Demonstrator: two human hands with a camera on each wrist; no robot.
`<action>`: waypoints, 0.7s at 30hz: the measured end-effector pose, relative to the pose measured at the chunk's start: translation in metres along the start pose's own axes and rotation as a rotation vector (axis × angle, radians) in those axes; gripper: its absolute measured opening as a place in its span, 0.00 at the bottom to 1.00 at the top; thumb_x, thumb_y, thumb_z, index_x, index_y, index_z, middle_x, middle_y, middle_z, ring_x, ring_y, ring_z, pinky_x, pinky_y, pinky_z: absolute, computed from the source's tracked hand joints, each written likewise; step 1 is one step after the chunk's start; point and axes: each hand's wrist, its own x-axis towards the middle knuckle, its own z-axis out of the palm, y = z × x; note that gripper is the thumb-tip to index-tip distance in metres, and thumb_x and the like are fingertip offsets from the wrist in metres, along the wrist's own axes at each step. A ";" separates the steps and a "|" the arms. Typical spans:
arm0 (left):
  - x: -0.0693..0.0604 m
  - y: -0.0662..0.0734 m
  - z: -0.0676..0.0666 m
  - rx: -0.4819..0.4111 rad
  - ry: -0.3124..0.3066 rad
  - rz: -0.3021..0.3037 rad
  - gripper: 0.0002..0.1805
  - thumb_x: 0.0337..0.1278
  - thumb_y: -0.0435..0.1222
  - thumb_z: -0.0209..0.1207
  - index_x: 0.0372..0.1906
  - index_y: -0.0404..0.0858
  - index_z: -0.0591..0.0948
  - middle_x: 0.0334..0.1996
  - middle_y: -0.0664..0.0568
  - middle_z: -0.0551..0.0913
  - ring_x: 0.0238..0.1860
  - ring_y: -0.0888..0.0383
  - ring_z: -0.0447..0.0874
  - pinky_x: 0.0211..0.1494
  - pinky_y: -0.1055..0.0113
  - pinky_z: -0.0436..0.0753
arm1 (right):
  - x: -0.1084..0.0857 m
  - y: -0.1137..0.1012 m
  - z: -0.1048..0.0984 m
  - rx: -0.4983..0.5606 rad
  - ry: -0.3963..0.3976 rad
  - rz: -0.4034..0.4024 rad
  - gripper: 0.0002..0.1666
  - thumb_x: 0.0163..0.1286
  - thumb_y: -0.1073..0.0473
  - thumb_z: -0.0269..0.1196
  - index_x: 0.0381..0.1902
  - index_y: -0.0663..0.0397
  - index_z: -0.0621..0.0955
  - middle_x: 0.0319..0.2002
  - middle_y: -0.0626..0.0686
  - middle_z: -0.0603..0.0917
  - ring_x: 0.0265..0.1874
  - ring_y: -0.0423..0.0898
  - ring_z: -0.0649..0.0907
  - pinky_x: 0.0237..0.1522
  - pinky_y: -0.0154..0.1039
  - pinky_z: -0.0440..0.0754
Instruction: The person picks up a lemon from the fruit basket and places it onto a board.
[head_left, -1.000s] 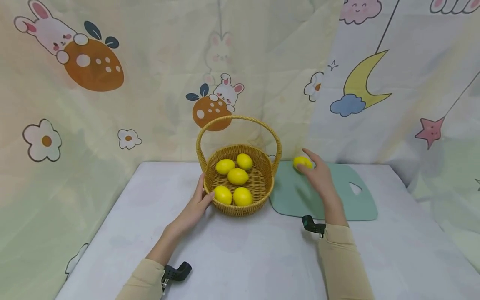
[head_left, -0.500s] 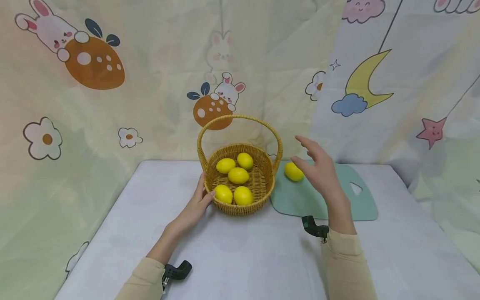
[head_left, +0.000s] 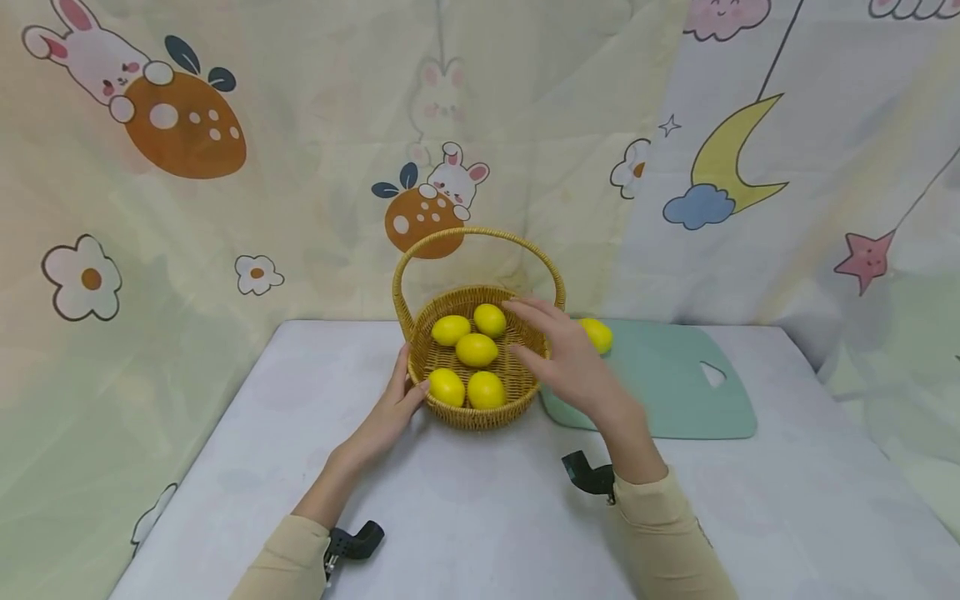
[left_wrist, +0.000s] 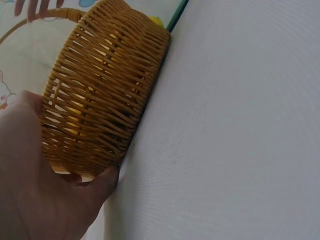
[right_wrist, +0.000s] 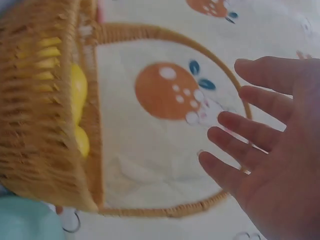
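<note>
A wicker basket [head_left: 480, 419] with a tall arched handle stands on the table, holding several yellow lemons [head_left: 476, 350]. My left hand [head_left: 386, 417] holds the basket's left side, thumb toward the front and fingers along the wall; in the left wrist view, the hand [left_wrist: 45, 175] lies against the woven side. My right hand [head_left: 573, 367] hovers by the basket's right rim with fingers spread and nothing in them. In the right wrist view, its palm and fingers [right_wrist: 272, 135] show bare. Another lemon [head_left: 597, 336] rests on the green cutting board [head_left: 675, 383], partly hidden behind the right hand.
The cutting board lies just right of the basket, its handle hole at the right end. A white cloth covers the table [head_left: 480, 517]. Behind it hangs a curtain [head_left: 315, 167] printed with rabbits, flowers and a moon.
My right hand let go of the lemon on the board, lifted off it and swung left to the basket's right rim. The lemon shifted slightly on the board. The left hand stayed put.
</note>
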 end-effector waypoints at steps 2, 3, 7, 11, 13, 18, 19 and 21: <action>0.000 0.000 0.000 0.003 0.003 0.000 0.43 0.78 0.47 0.45 0.79 0.54 0.28 0.80 0.55 0.27 0.82 0.51 0.32 0.81 0.44 0.42 | 0.002 -0.004 0.012 -0.026 -0.050 -0.002 0.31 0.70 0.55 0.65 0.70 0.44 0.72 0.70 0.49 0.73 0.70 0.50 0.72 0.69 0.54 0.73; 0.000 0.000 0.000 0.001 0.004 0.001 0.43 0.78 0.47 0.45 0.79 0.54 0.28 0.81 0.55 0.27 0.81 0.51 0.31 0.81 0.44 0.42 | 0.003 -0.006 0.018 -0.041 -0.076 0.003 0.31 0.70 0.55 0.65 0.70 0.43 0.73 0.69 0.49 0.73 0.69 0.50 0.72 0.68 0.53 0.74; 0.000 0.001 0.000 -0.009 0.002 -0.005 0.43 0.78 0.48 0.45 0.79 0.54 0.29 0.81 0.55 0.28 0.81 0.50 0.31 0.81 0.44 0.43 | 0.004 -0.007 0.038 -0.084 -0.185 0.041 0.32 0.69 0.52 0.65 0.70 0.40 0.72 0.70 0.48 0.72 0.69 0.50 0.73 0.68 0.53 0.74; -0.001 0.001 0.001 -0.022 -0.003 -0.007 0.43 0.78 0.48 0.45 0.79 0.54 0.29 0.81 0.54 0.29 0.81 0.48 0.35 0.81 0.45 0.46 | 0.005 -0.005 0.054 -0.068 -0.269 0.080 0.32 0.69 0.51 0.65 0.70 0.42 0.73 0.71 0.49 0.71 0.70 0.51 0.72 0.69 0.53 0.72; -0.001 0.001 0.001 -0.019 -0.002 -0.006 0.43 0.78 0.48 0.45 0.79 0.54 0.29 0.81 0.54 0.29 0.81 0.48 0.35 0.81 0.45 0.46 | 0.004 -0.003 0.060 -0.049 -0.298 0.103 0.33 0.68 0.51 0.65 0.70 0.43 0.73 0.71 0.49 0.71 0.71 0.51 0.71 0.70 0.54 0.72; -0.002 0.002 0.001 -0.008 0.003 0.004 0.43 0.78 0.48 0.45 0.79 0.53 0.29 0.81 0.54 0.28 0.82 0.49 0.32 0.81 0.43 0.43 | 0.003 0.004 0.073 -0.038 -0.357 0.168 0.36 0.67 0.49 0.66 0.72 0.42 0.71 0.73 0.51 0.70 0.71 0.53 0.70 0.69 0.57 0.72; -0.002 0.002 0.001 -0.005 0.004 0.006 0.43 0.78 0.48 0.45 0.79 0.53 0.29 0.81 0.54 0.28 0.81 0.49 0.31 0.81 0.43 0.43 | 0.004 0.006 0.075 -0.043 -0.363 0.174 0.37 0.66 0.49 0.66 0.72 0.42 0.71 0.73 0.51 0.69 0.71 0.53 0.70 0.68 0.57 0.72; -0.001 0.002 0.000 0.000 0.005 0.007 0.43 0.78 0.48 0.45 0.79 0.53 0.29 0.81 0.54 0.28 0.81 0.49 0.32 0.81 0.43 0.44 | 0.004 0.008 0.078 -0.056 -0.364 0.181 0.37 0.66 0.48 0.66 0.72 0.42 0.71 0.72 0.51 0.70 0.71 0.53 0.71 0.68 0.58 0.73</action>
